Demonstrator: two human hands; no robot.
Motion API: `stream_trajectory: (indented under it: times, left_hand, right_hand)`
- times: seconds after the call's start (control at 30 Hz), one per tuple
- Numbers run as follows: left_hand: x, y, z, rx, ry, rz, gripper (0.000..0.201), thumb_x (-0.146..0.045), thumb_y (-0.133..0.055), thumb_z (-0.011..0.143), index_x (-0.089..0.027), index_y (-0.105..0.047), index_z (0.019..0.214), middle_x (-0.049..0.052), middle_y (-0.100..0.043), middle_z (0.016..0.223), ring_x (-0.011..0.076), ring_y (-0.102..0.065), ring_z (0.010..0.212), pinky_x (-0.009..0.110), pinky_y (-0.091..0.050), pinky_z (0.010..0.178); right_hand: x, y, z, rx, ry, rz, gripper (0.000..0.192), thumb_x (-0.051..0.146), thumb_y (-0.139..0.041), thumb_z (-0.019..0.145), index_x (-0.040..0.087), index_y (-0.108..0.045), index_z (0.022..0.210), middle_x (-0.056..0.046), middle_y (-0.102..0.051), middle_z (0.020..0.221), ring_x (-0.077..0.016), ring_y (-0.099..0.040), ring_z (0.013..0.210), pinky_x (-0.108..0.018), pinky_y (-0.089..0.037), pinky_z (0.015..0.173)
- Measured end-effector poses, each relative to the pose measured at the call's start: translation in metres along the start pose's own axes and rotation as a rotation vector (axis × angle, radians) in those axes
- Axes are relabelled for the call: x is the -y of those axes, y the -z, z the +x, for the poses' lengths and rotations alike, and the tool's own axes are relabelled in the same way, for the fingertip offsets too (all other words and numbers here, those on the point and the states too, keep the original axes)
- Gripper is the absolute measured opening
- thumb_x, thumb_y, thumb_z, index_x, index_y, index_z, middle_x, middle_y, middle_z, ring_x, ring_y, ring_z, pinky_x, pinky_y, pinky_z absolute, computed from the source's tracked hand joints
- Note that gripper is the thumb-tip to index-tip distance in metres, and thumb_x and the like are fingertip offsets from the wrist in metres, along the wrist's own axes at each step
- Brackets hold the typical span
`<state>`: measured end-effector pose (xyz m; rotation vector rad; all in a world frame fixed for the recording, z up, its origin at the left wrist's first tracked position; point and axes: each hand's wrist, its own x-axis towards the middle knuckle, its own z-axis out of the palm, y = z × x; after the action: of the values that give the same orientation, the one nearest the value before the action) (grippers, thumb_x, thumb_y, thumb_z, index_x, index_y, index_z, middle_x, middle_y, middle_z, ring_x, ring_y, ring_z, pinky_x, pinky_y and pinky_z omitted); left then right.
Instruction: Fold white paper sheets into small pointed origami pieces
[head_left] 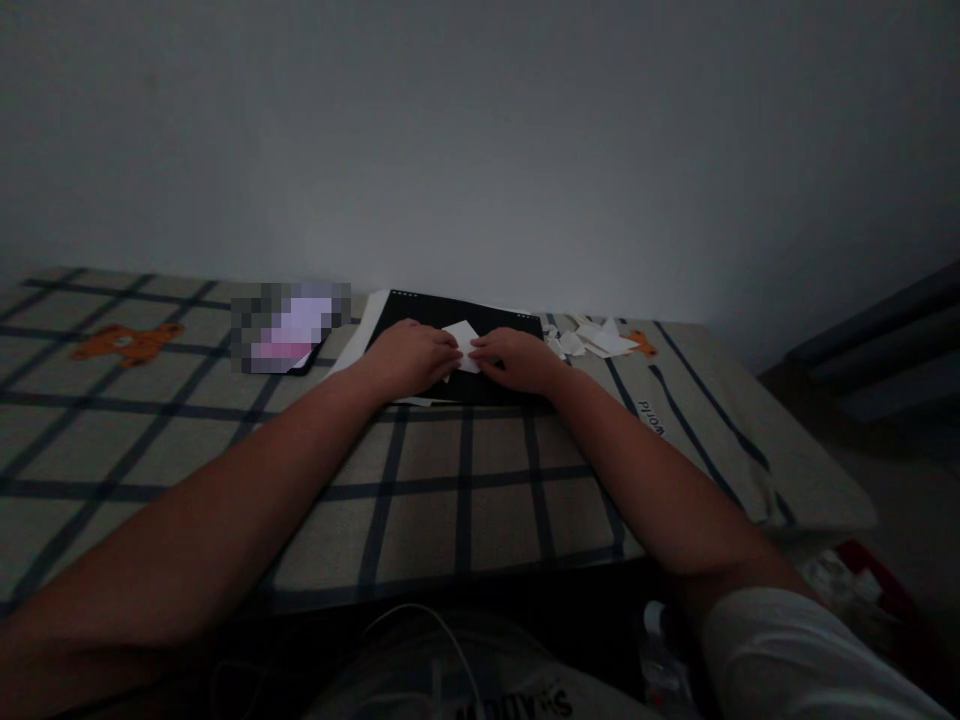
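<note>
In the head view, a small white paper piece point(463, 343) is pinched between both hands over a black board point(420, 322), which lies at the far edge of the worktop point(465, 500), near the wall. The dark board appears to serve as a flat backing, so that the pale paper can be pressed and seen clearly in the dim light. The left hand point(411, 358) is laid knuckles up on the board, its grip closed on the left side of the paper, fingertips bent down onto it. The right hand point(517, 360) is set just beside it, its grip pressed on the paper's right edge, so the piece is held steady from two sides. Both forearms are stretched forward and converge toward the board, wrists low against the checked cloth.

A heap of white paper scraps point(596, 340) is gathered just right of the board, toward the far right corner, seemingly kept out of the way yet near. A phone point(289, 328) lies left of the board, apart from the hands. An orange bear print point(124, 343) is seen on the cloth toward the far left.
</note>
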<state>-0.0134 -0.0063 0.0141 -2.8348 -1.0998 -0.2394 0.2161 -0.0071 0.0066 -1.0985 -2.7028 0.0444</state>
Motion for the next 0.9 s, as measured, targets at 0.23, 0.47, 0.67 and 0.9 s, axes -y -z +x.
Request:
stream_trajectory:
  times: [0.23, 0.47, 0.67, 0.9]
  left_hand:
    - [-0.002, -0.001, -0.002, -0.056, 0.054, 0.133, 0.039, -0.043, -0.042, 0.102, -0.027, -0.078, 0.108, 0.006, -0.073, 0.123, 0.0271, -0.06, 0.116, 0.042, -0.041, 0.088]
    - [-0.002, 0.001, -0.002, -0.042, 0.07, 0.134, 0.036, -0.043, -0.048, 0.1, -0.025, -0.076, 0.113, 0.008, -0.072, 0.123, 0.0288, -0.06, 0.114, 0.041, -0.039, 0.086]
    - [0.002, 0.0, -0.003, -0.016, 0.055, 0.113, 0.036, -0.041, -0.045, 0.101, -0.026, -0.073, 0.117, 0.006, -0.071, 0.128, 0.0271, -0.062, 0.115, 0.04, -0.038, 0.088]
    - [0.005, -0.001, -0.003, -0.015, 0.091, 0.143, 0.036, -0.033, -0.044, 0.1, -0.026, -0.073, 0.119, 0.005, -0.071, 0.129, 0.0248, -0.065, 0.113, 0.037, -0.041, 0.088]
  right_hand:
    - [0.01, 0.008, -0.003, -0.011, 0.025, 0.032, 0.03, 0.028, -0.05, 0.096, 0.016, -0.078, 0.099, -0.009, -0.074, 0.092, -0.0197, -0.062, 0.088, -0.033, -0.042, 0.082]
    - [0.009, 0.0, 0.0, -0.108, 0.137, 0.152, 0.031, 0.024, -0.05, 0.096, 0.018, -0.076, 0.112, -0.01, -0.076, 0.104, -0.02, -0.066, 0.096, -0.034, -0.045, 0.089]
    - [0.001, -0.004, -0.001, -0.062, 0.032, 0.05, 0.036, 0.02, -0.052, 0.093, 0.013, -0.072, 0.122, -0.015, -0.072, 0.124, -0.0226, -0.065, 0.112, -0.037, -0.045, 0.099]
    - [0.003, -0.007, 0.001, -0.121, 0.053, 0.171, 0.035, 0.021, -0.053, 0.093, 0.019, -0.073, 0.122, -0.009, -0.077, 0.11, -0.0188, -0.07, 0.097, -0.032, -0.049, 0.087]
